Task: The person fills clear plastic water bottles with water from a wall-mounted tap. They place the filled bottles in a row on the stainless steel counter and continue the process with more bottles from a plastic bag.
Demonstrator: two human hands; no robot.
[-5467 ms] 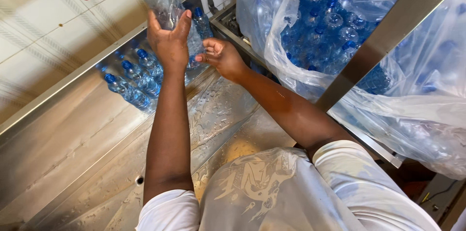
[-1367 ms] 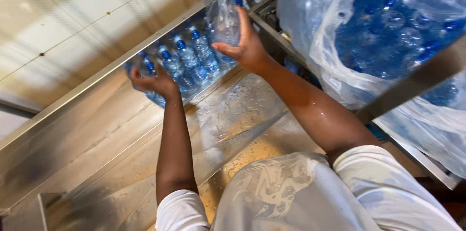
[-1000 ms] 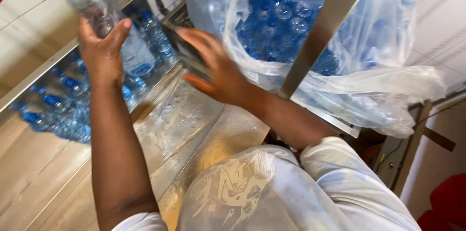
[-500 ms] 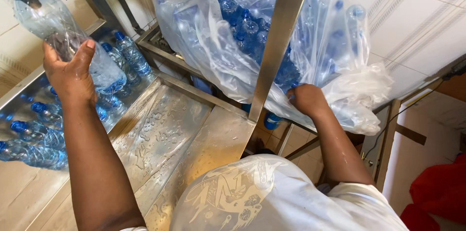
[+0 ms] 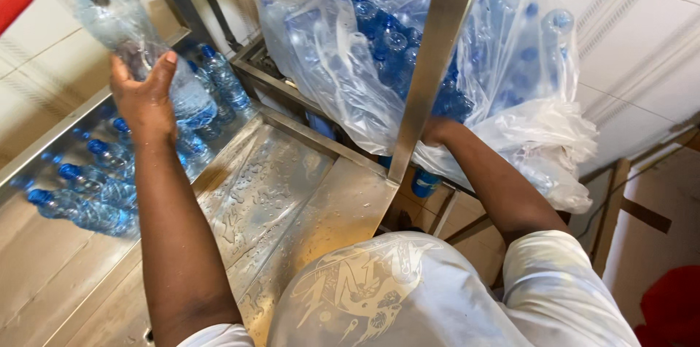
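Observation:
My left hand is raised at the upper left and grips a clear plastic bottle with a blue cap, tilted with the cap pointing up and left. My right hand reaches to the right, behind a slanted steel post, into a big clear plastic bag full of blue-capped bottles. Its fingers are hidden by the post and the bag. Below my left hand, more capped bottles lie side by side in a steel trough.
A wet stainless steel table slopes in front of me. A red part shows at the top left corner. One bottle sits under the bag's frame. Tiled walls stand left and right, and something red lies at the lower right.
My left hand has lifted a bottle from the trough up to the upper left. My right hand has swung from over the table to the bag behind the post.

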